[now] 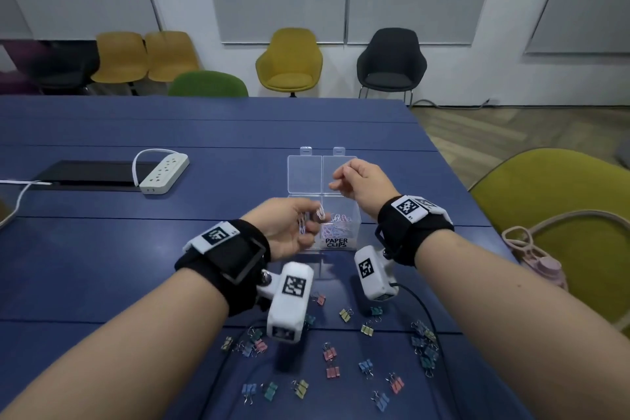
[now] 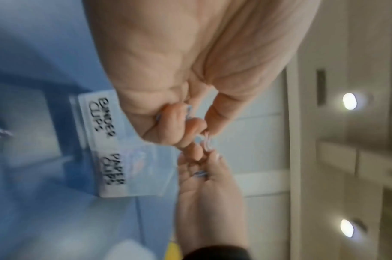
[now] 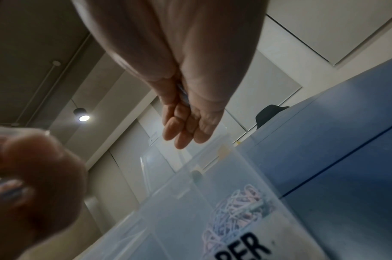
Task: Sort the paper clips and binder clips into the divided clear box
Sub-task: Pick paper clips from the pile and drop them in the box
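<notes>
In the divided clear plastic box (image 1: 354,215) on the blue tabletop (image 1: 204,249), a heap of pastel wire paper clips (image 1: 335,225) already lies in the compartment labelled "PAPER CLIPS". More such clips are pinched in the left hand (image 1: 289,228) beside it. The right hand (image 1: 361,182) hovers above the box – whether it holds anything cannot be told. The small coloured binder clips (image 1: 330,353) are scattered nearer on the tabletop – that half seems not yet begun.

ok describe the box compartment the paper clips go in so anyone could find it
On the blue table stands a clear box, lid open, between the hands. The paper clip compartment is its near right one: it alone holds a tangle of pastel clips and carries the "PAPER CLIPS" label.
</notes>
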A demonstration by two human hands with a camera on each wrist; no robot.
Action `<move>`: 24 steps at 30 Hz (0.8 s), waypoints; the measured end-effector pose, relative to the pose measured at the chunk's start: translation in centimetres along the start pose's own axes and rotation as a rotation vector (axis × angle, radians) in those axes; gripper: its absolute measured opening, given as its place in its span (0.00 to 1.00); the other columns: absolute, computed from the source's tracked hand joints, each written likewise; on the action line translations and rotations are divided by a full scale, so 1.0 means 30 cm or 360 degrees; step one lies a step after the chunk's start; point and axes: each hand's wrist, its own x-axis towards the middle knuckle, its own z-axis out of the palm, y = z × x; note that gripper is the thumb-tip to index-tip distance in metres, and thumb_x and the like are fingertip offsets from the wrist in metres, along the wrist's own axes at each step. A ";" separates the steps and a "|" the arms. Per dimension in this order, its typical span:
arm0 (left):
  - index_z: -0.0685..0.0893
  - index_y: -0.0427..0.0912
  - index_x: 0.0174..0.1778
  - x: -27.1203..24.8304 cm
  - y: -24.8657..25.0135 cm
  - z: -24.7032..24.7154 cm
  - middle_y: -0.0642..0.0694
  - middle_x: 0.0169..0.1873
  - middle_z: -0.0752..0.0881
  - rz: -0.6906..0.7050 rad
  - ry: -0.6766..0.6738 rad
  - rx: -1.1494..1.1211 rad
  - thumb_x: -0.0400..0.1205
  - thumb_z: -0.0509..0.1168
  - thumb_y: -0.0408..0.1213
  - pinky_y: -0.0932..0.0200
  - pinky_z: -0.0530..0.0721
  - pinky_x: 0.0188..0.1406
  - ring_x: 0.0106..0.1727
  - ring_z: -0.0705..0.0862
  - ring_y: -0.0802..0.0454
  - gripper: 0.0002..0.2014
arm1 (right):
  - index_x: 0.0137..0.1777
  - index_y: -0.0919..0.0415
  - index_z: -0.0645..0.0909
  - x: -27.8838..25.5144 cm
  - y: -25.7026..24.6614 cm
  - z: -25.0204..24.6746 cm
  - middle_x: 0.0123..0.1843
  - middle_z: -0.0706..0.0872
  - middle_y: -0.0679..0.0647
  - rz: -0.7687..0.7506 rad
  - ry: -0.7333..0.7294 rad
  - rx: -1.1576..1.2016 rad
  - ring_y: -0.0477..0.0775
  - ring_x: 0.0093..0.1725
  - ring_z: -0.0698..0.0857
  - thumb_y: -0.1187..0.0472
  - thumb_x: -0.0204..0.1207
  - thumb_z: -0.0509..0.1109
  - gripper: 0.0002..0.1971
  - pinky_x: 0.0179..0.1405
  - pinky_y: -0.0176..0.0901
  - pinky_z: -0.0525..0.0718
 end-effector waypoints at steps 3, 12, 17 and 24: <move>0.75 0.38 0.40 0.015 0.031 -0.011 0.47 0.28 0.81 0.0036 0.0007 -0.0238 0.85 0.55 0.31 0.70 0.64 0.13 0.20 0.71 0.59 0.08 | 0.44 0.61 0.77 -0.003 -0.003 0.009 0.37 0.84 0.56 0.0008 -0.0052 -0.0019 0.47 0.37 0.81 0.67 0.86 0.50 0.15 0.42 0.38 0.78; 0.75 0.35 0.40 0.070 0.066 0.024 0.43 0.29 0.74 0.0108 0.0209 -0.0493 0.87 0.48 0.36 0.62 0.72 0.27 0.28 0.71 0.52 0.15 | 0.54 0.70 0.82 -0.032 -0.050 -0.017 0.50 0.87 0.58 -0.0068 0.0105 -0.0018 0.45 0.44 0.84 0.52 0.87 0.50 0.24 0.38 0.22 0.76; 0.78 0.34 0.42 0.139 0.104 0.094 0.40 0.33 0.77 0.0346 0.0262 -0.0501 0.87 0.47 0.52 0.56 0.77 0.37 0.33 0.77 0.48 0.25 | 0.43 0.65 0.81 -0.140 -0.037 -0.107 0.33 0.81 0.55 -0.0071 0.0168 -0.0079 0.49 0.32 0.78 0.53 0.87 0.52 0.22 0.32 0.32 0.76; 0.83 0.28 0.53 0.171 0.054 0.120 0.33 0.50 0.86 0.0447 0.0280 -0.0187 0.85 0.47 0.61 0.62 0.77 0.49 0.47 0.85 0.48 0.36 | 0.40 0.64 0.82 -0.260 0.019 -0.206 0.29 0.79 0.53 0.0006 0.0144 -0.0233 0.50 0.30 0.77 0.52 0.87 0.52 0.23 0.36 0.43 0.74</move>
